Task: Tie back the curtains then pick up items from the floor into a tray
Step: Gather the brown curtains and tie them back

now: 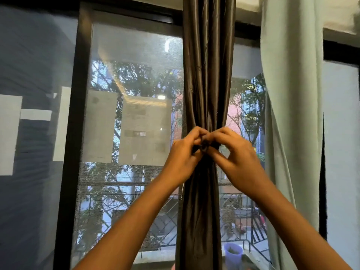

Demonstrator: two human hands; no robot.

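Both hands pinching the tie round the dark curtain: left hand, right hand. Best to pull evenly and cinch snug.

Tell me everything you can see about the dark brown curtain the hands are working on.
The dark brown curtain hangs in front of the window, left of a pale green curtain. Its fabric looks smooth and slightly shiny, like satin, falling in long vertical folds. It is gathered into a narrow bunch at mid-height and flares out again above and below. There the left hand and right hand meet, fingers pinching a dark tie around the bunch. Its top and bottom run out of view.
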